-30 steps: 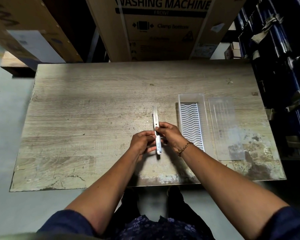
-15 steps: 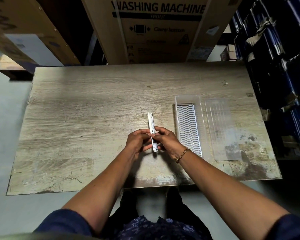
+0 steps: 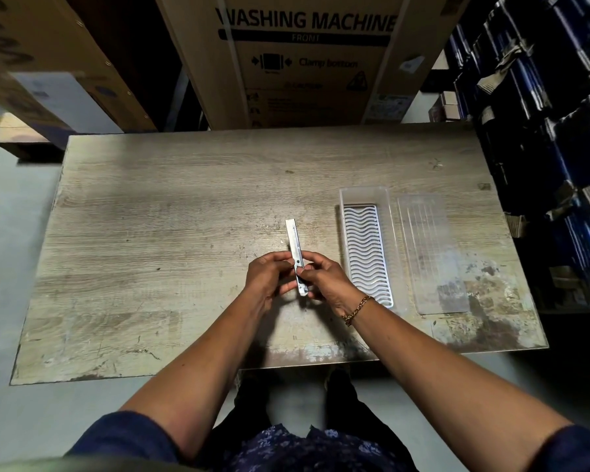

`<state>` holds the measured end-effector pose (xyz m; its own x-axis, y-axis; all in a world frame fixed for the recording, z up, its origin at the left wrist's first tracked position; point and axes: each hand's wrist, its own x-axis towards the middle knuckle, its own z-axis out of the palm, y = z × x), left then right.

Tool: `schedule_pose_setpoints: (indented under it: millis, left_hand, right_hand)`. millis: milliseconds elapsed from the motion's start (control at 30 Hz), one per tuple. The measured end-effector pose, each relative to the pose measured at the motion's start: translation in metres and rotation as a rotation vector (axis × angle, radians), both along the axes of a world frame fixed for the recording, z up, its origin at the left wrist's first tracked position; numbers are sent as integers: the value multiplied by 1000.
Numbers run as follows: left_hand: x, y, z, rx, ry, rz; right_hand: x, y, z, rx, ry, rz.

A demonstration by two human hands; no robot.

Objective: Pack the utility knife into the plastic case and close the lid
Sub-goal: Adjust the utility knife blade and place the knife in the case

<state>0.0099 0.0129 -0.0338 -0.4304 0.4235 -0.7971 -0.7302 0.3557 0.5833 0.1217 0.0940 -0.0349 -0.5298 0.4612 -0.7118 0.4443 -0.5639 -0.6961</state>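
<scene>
Both hands meet over the near-middle of the wooden table, pinching the utility knife between them. Left hand grips the knife's near half from the left, fingers curled in around its edge; right hand grips the same stretch from the right, thumb and fingertips closed on the body. Knife is long, thin, pale metal, pointing away from the person, tilted slightly left at the far end. Its far half sticks out clear beyond both hands; near end shows between the palms. Cannot tell if the knife rests on the table or is lifted just off it. Bracelet on the right wrist. Plastic case lies open on the table to the right of the hands, near but not touching, long axis running near to far, with a white wavy-ribbed insert inside. Clear lid lies flat just beside the case on its right, separate from it. Knife is outside the case, left of it. Cardboard box marked washing machine stands beyond the far table edge.
</scene>
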Motion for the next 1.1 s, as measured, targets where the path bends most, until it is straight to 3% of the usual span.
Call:
schedule_pose_setpoints:
  millis: [467,833,1100]
  left_hand:
    - [10,21,17,9,87,-84]
    - [49,69,42,110,129,-249]
    - [77,94,45,61,203,-404]
  right_hand:
    - [10,13,13,112,11,2]
    - [40,60,43,130,44,-232]
    - [67,82,39,125,-8,-326]
